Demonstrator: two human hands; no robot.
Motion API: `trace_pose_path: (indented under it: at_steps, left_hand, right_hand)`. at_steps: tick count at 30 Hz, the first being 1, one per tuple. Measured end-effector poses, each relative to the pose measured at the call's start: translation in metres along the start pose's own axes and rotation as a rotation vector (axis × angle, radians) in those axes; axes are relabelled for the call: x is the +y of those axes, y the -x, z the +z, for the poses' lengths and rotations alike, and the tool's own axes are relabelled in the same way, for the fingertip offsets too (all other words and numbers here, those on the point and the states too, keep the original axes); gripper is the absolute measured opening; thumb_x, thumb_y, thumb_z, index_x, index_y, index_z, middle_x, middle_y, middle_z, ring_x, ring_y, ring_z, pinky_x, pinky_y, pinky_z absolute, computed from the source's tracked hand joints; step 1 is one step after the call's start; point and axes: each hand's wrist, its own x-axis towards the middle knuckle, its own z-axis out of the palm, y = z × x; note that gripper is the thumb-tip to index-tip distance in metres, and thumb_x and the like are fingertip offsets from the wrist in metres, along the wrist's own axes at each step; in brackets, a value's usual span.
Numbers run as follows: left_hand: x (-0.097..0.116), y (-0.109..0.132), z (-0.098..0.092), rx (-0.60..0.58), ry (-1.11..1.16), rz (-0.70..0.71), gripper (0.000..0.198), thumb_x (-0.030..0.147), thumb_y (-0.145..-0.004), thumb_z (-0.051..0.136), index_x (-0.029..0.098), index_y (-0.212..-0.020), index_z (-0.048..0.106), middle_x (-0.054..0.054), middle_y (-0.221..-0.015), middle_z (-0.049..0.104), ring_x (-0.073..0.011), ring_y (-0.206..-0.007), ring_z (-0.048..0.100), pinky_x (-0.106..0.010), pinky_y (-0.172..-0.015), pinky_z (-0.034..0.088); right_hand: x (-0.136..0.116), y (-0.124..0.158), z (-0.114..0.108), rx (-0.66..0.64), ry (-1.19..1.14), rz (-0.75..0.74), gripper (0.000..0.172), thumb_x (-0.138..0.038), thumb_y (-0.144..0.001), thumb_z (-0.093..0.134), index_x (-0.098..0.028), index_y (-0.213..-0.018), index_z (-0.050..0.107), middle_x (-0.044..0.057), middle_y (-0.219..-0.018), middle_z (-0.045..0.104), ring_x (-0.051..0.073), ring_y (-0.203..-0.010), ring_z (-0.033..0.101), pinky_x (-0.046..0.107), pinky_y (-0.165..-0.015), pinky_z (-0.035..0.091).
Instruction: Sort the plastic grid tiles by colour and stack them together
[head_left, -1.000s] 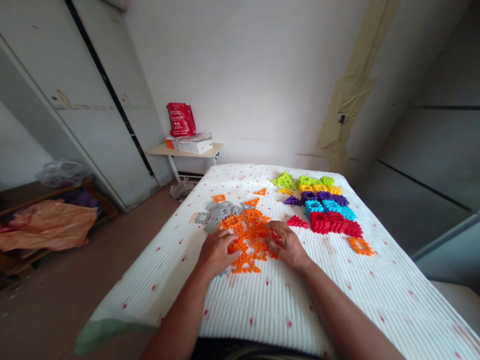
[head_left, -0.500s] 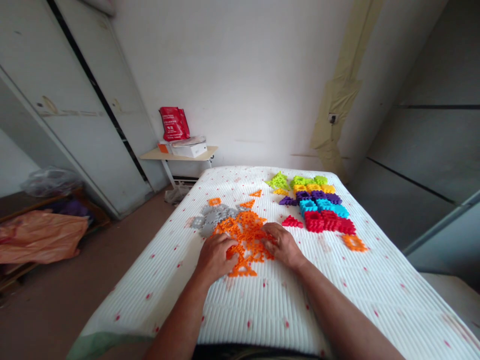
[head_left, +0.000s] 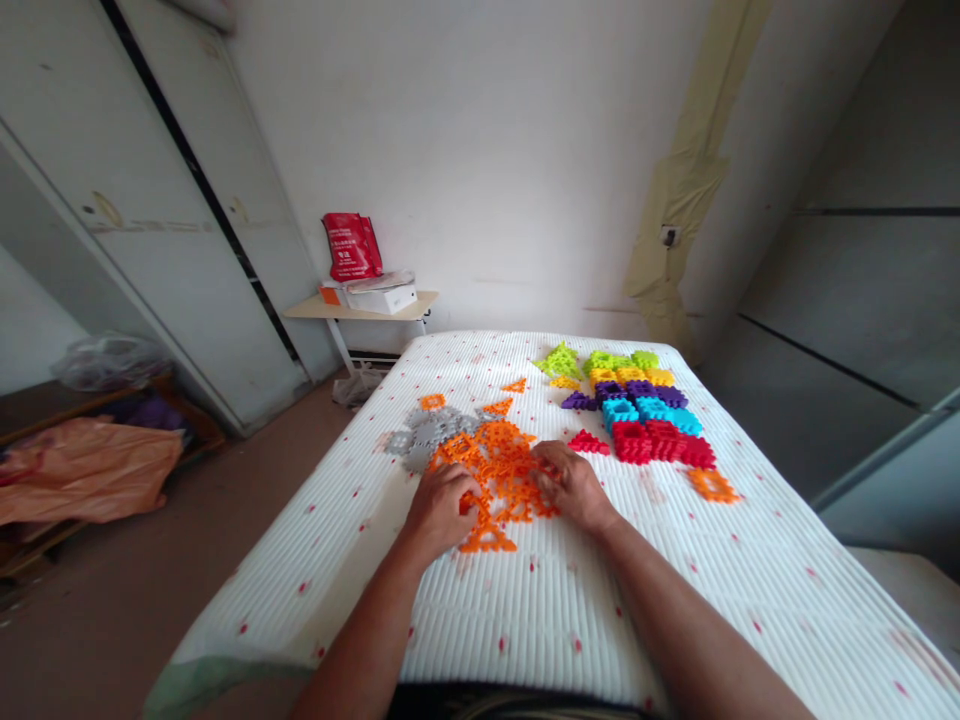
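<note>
A pile of orange interlocking building pieces [head_left: 501,470] lies in the middle of the bed, flat openwork squares and triangles with toothed edges. At its left side my left hand [head_left: 442,508] has its fingers curled round an orange piece, which the hand partly hides. My right hand [head_left: 574,485] is at the right side of the pile, thumb and fingers closed on another orange piece. Grey pieces [head_left: 435,430] lie behind the left part of the pile. An orange triangle [head_left: 487,540] is at the pile's near edge, between the hands.
To the right are rows of red [head_left: 660,442], light blue [head_left: 651,412], purple [head_left: 641,392], yellow [head_left: 630,376] and green pieces [head_left: 611,361]. A lone orange square [head_left: 712,485] lies near the red row. Beyond the bed [head_left: 540,620], a small table [head_left: 307,306] carries a red bag [head_left: 351,247].
My right hand's fingers have drawn in slightly at the pile's right edge. The left hand stays nearly in place. The whole view has shifted a little.
</note>
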Motion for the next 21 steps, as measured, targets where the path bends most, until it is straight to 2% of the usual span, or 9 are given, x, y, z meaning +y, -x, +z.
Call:
trace_pose_path:
  at_steps: [5, 9, 13, 21]
  left_hand:
    - [-0.0006, 0.0009, -0.0002, 0.001, -0.031, 0.031, 0.034, 0.013, -0.067, 0.055, 0.024, -0.098, 0.065, -0.003, -0.094, 0.064, -0.0210, -0.093, 0.055, -0.036, -0.088, 0.039]
    - [-0.0020, 0.0016, 0.0016, -0.016, -0.048, 0.041, 0.032, 0.014, -0.068, 0.054, 0.024, -0.096, 0.067, -0.004, -0.092, 0.063, -0.0207, -0.092, 0.055, -0.035, -0.087, 0.040]
    - [-0.0019, 0.0017, 0.0035, -0.020, -0.067, 0.046, 0.034, 0.013, -0.068, 0.053, 0.023, -0.098, 0.066, -0.004, -0.092, 0.063, -0.0209, -0.092, 0.055, -0.035, -0.087, 0.040]
    - [-0.0031, 0.0012, 0.0054, 0.044, 0.009, 0.050, 0.040, 0.010, -0.065, 0.053, 0.023, -0.100, 0.066, -0.004, -0.093, 0.064, -0.0207, -0.093, 0.055, -0.035, -0.089, 0.041]
  right_hand:
    - [-0.0005, -0.0003, -0.0010, -0.004, 0.017, 0.015, 0.021, -0.024, -0.082, 0.050, -0.019, -0.099, 0.060, 0.009, -0.099, 0.062, 0.019, -0.089, 0.061, 0.034, -0.080, 0.050]
    - [-0.0008, 0.0001, -0.0008, -0.033, 0.018, 0.031, 0.021, -0.024, -0.081, 0.049, -0.017, -0.099, 0.059, 0.010, -0.097, 0.063, 0.018, -0.082, 0.061, 0.032, -0.074, 0.051]
    - [0.0001, 0.0007, 0.0000, -0.038, 0.011, 0.032, 0.021, -0.023, -0.080, 0.050, -0.017, -0.098, 0.060, 0.010, -0.095, 0.063, 0.018, -0.082, 0.061, 0.031, -0.073, 0.050]
    - [-0.0013, 0.0004, 0.0004, -0.043, 0.009, 0.042, 0.020, -0.022, -0.080, 0.050, -0.018, -0.096, 0.061, 0.009, -0.094, 0.064, 0.017, -0.080, 0.061, 0.031, -0.073, 0.050]
